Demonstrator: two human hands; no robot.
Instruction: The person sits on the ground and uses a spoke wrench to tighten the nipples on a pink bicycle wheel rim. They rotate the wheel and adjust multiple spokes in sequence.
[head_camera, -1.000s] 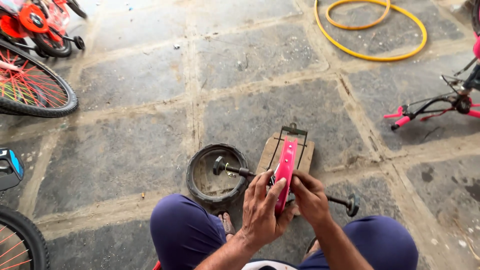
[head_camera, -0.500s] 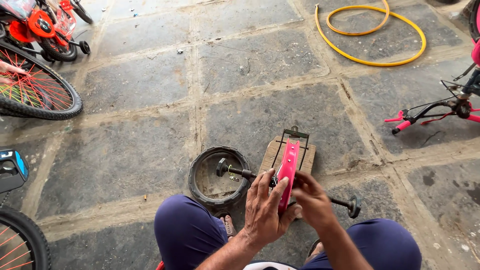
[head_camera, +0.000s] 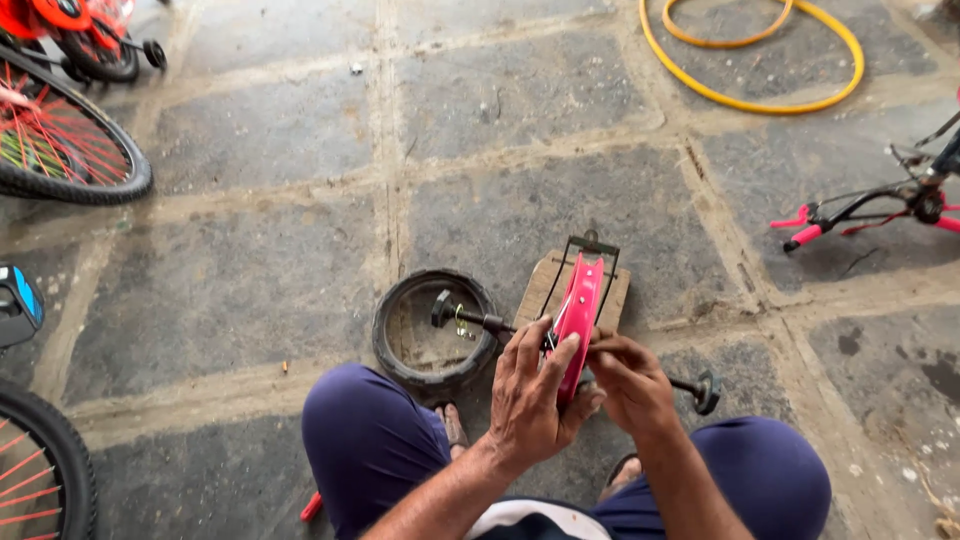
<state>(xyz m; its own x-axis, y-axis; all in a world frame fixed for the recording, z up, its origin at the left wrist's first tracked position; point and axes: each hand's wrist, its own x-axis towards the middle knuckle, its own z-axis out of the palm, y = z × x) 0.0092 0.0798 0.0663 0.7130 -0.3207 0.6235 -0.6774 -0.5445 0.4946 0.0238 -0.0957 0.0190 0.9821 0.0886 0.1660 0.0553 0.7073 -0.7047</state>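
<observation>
A person squats on a stone-slab floor (head_camera: 250, 290), knees in dark blue trousers at the bottom edge of the view, both hands meeting on a pink fender (head_camera: 578, 318) that stands on edge just past them. The left hand (head_camera: 535, 395) has its grip wrapped around the near end of the pink fender, fingers spread over its left face and thumb toward the right. The right hand (head_camera: 625, 380) has its grip pinched narrow at the fender's right side; what lies between its fingertips is too small to tell. The fender rests over a small wooden block (head_camera: 548, 285), with a thin black wire stay (head_camera: 592, 245) framing its far end at 12 o'clock. A black axle rod (head_camera: 470, 318) with a knob on each end passes under the hands, from 10 o'clock to 4 o'clock. At 9 o'clock from the fender lies a small black tyre (head_camera: 395, 345), flat on the floor. A yellow hose (head_camera: 760, 100) coils at 1 o'clock, a pink-gripped bicycle handlebar (head_camera: 850, 210) lies at 2 o'clock, and a red-spoked wheel (head_camera: 70, 150) stands at 10 o'clock.
</observation>
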